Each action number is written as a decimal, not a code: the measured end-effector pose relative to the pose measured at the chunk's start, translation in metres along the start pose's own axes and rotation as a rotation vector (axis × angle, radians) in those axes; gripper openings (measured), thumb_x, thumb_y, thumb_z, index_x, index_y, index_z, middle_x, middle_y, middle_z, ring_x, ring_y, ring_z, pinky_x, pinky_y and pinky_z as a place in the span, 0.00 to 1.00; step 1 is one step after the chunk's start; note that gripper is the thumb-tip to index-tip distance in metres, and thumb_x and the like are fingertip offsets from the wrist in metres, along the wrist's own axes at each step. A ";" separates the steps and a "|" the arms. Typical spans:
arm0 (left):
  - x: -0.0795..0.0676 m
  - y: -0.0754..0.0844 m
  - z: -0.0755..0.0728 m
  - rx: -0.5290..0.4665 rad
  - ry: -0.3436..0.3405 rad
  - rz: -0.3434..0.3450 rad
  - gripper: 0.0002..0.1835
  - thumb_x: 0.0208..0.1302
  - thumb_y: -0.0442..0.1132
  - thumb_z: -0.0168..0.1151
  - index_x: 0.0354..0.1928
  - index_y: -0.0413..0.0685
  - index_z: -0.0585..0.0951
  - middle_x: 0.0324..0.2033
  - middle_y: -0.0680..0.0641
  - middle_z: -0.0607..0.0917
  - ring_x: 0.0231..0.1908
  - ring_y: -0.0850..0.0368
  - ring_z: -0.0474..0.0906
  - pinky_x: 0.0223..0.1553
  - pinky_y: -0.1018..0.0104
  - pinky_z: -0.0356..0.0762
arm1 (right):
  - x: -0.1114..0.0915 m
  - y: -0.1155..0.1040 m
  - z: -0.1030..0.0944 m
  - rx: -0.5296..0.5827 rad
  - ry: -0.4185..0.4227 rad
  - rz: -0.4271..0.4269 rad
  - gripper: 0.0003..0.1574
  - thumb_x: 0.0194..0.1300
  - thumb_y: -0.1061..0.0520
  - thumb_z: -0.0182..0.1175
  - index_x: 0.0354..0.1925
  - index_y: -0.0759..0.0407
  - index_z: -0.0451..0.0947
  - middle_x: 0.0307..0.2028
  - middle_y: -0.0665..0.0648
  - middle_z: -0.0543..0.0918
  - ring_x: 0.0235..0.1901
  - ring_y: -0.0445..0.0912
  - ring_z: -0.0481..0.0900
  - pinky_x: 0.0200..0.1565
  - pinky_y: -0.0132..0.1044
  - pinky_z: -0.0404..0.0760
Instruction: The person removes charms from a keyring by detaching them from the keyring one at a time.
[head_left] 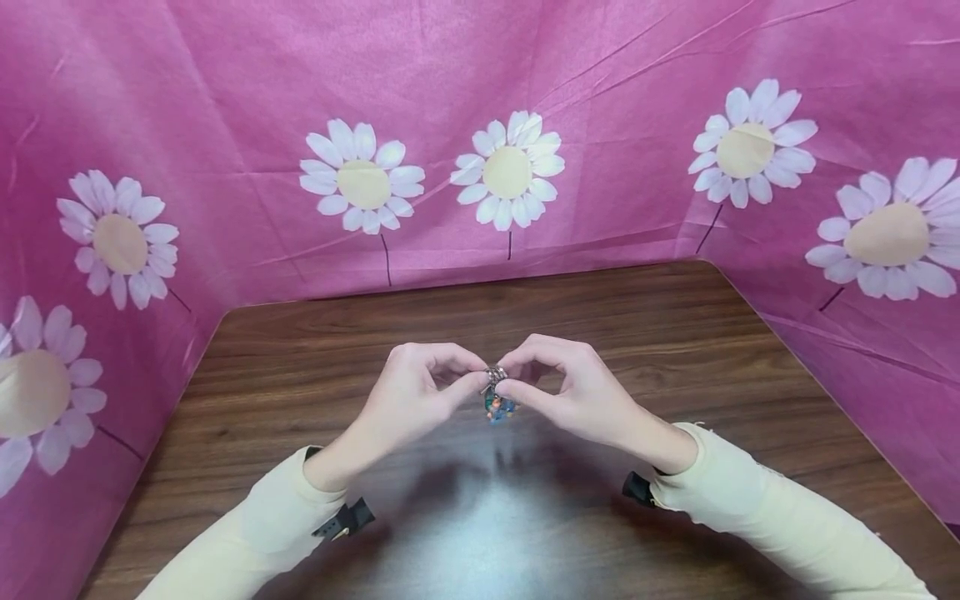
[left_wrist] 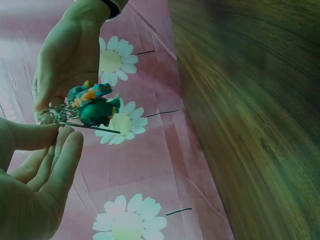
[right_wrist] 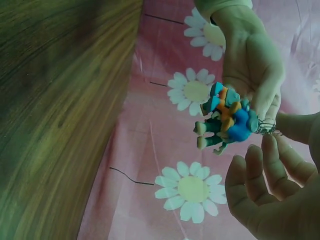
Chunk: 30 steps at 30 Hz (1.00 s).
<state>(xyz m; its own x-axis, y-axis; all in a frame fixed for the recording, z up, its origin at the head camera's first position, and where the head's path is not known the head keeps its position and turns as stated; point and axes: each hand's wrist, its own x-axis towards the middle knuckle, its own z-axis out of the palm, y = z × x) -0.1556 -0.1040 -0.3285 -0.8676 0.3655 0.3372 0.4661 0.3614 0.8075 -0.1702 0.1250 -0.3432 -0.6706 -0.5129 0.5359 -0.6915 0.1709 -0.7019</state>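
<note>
Above the wood-grain surface [head_left: 285, 375], our left hand [head_left: 412, 387] and right hand [head_left: 581, 389] pinch metal links [head_left: 495, 375] on colourful figurines [head_left: 498, 409]; pink daisy-printed cloth [head_left: 420, 58] borders the surface's back and sides.

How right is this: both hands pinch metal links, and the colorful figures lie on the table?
Not quite: the right wrist view shows the colorful figures hanging above the table, not lying on it. The left hand and right hand do pinch metal links.

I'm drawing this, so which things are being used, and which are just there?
Being used:
green, blue and orange figure charms
silvery metal links
left hand
right hand

Just there:
brown wood-grain table
pink daisy-patterned cloth backdrop
</note>
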 end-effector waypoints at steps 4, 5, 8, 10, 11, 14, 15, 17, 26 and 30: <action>0.000 -0.001 0.000 -0.018 0.035 -0.001 0.04 0.63 0.33 0.71 0.36 0.50 0.89 0.27 0.60 0.88 0.25 0.62 0.85 0.27 0.64 0.86 | 0.000 0.001 0.002 0.001 0.009 -0.008 0.13 0.61 0.62 0.73 0.44 0.51 0.85 0.33 0.43 0.84 0.31 0.40 0.80 0.34 0.34 0.85; 0.000 -0.001 0.000 -0.022 0.042 0.001 0.04 0.63 0.33 0.71 0.36 0.50 0.89 0.27 0.60 0.88 0.25 0.61 0.86 0.27 0.64 0.86 | 0.000 0.002 0.002 0.011 0.010 0.009 0.13 0.61 0.62 0.73 0.45 0.51 0.85 0.34 0.44 0.84 0.31 0.41 0.80 0.34 0.34 0.85; 0.000 -0.001 0.000 -0.045 0.056 0.002 0.04 0.63 0.33 0.71 0.37 0.50 0.89 0.27 0.59 0.89 0.25 0.59 0.86 0.26 0.63 0.87 | -0.001 0.004 0.003 0.035 0.000 0.082 0.13 0.62 0.61 0.73 0.44 0.51 0.83 0.34 0.45 0.84 0.32 0.42 0.81 0.34 0.35 0.85; 0.000 -0.001 0.000 -0.054 0.069 0.005 0.03 0.62 0.33 0.71 0.37 0.49 0.89 0.28 0.58 0.89 0.25 0.57 0.86 0.25 0.64 0.87 | -0.001 0.006 0.004 0.056 -0.018 0.132 0.13 0.63 0.60 0.73 0.45 0.52 0.82 0.35 0.45 0.85 0.33 0.43 0.82 0.36 0.36 0.85; 0.001 -0.002 0.000 -0.050 0.079 0.012 0.03 0.62 0.33 0.71 0.37 0.49 0.89 0.28 0.58 0.89 0.24 0.56 0.86 0.25 0.64 0.86 | -0.001 0.006 0.004 0.069 -0.029 0.153 0.14 0.63 0.60 0.73 0.46 0.53 0.82 0.36 0.46 0.85 0.34 0.44 0.82 0.37 0.37 0.85; 0.001 -0.002 0.000 -0.056 0.099 0.029 0.03 0.63 0.33 0.70 0.37 0.49 0.89 0.28 0.57 0.89 0.24 0.56 0.86 0.24 0.65 0.86 | -0.002 0.008 0.006 0.095 -0.065 0.199 0.16 0.63 0.59 0.73 0.48 0.53 0.83 0.38 0.46 0.87 0.38 0.44 0.84 0.42 0.40 0.86; 0.001 -0.003 0.001 -0.057 0.103 0.040 0.03 0.63 0.33 0.70 0.37 0.49 0.89 0.28 0.57 0.89 0.24 0.56 0.86 0.25 0.65 0.86 | -0.002 0.009 0.006 0.099 -0.074 0.210 0.16 0.63 0.58 0.73 0.49 0.53 0.83 0.39 0.46 0.87 0.39 0.44 0.85 0.43 0.40 0.86; 0.001 -0.003 0.001 -0.063 0.106 0.056 0.03 0.63 0.33 0.70 0.37 0.49 0.88 0.29 0.57 0.89 0.24 0.57 0.86 0.26 0.64 0.87 | -0.002 0.011 0.008 0.108 -0.086 0.218 0.16 0.63 0.57 0.73 0.50 0.52 0.84 0.40 0.46 0.87 0.40 0.44 0.85 0.44 0.40 0.86; 0.002 -0.008 0.001 -0.039 0.113 0.171 0.07 0.62 0.28 0.67 0.38 0.48 0.87 0.30 0.56 0.88 0.24 0.61 0.84 0.24 0.66 0.86 | -0.003 0.014 0.006 0.161 -0.092 0.180 0.06 0.67 0.62 0.68 0.41 0.52 0.85 0.35 0.48 0.87 0.35 0.46 0.84 0.39 0.38 0.86; 0.003 -0.008 0.000 -0.006 0.097 0.229 0.07 0.61 0.28 0.68 0.38 0.48 0.87 0.29 0.57 0.87 0.25 0.64 0.82 0.24 0.68 0.85 | -0.003 0.015 0.004 0.232 -0.127 0.227 0.05 0.68 0.62 0.67 0.42 0.55 0.85 0.34 0.53 0.87 0.32 0.47 0.84 0.35 0.39 0.87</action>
<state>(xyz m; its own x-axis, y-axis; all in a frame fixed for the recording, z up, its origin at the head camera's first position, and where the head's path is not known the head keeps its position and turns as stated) -0.1621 -0.1062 -0.3339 -0.7523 0.3530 0.5563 0.6515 0.2731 0.7078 -0.1770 0.1255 -0.3570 -0.7513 -0.5869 0.3018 -0.4396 0.1039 -0.8921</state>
